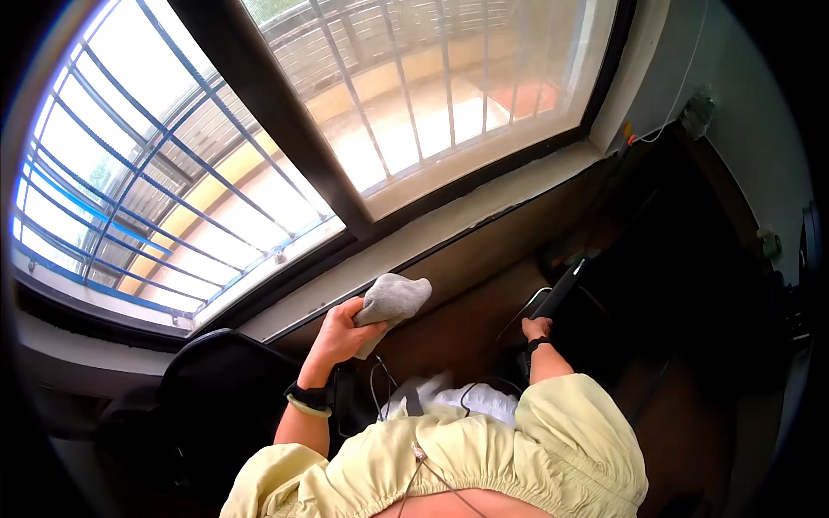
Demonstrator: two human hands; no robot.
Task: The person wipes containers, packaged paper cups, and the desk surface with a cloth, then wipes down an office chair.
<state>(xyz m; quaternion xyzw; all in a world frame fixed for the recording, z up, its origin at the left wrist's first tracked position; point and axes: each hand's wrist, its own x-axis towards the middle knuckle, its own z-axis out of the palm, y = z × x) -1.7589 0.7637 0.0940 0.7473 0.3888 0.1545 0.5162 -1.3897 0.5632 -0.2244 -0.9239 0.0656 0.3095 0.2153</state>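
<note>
A bunched grey cloth [395, 298] is held in my left hand [344, 332], with the thumb and fingers closed round its lower part. It is raised in front of the window ledge, and one end of the cloth hangs below the palm. To the right, my right hand [537, 328] is closed at the lower end of a long black bar [560, 292] that slants up to a pale tip. The bar's kind is hard to make out in the dark. A thin curved metal piece [534, 300] shows beside it.
A sliding window [432, 95] with a dark frame and blue bars [142, 164] outside is ahead, above a pale ledge [484, 192]. A black chair back [229, 384] stands at the left. A white cord [682, 86] hangs at the right wall. Brown floor lies below.
</note>
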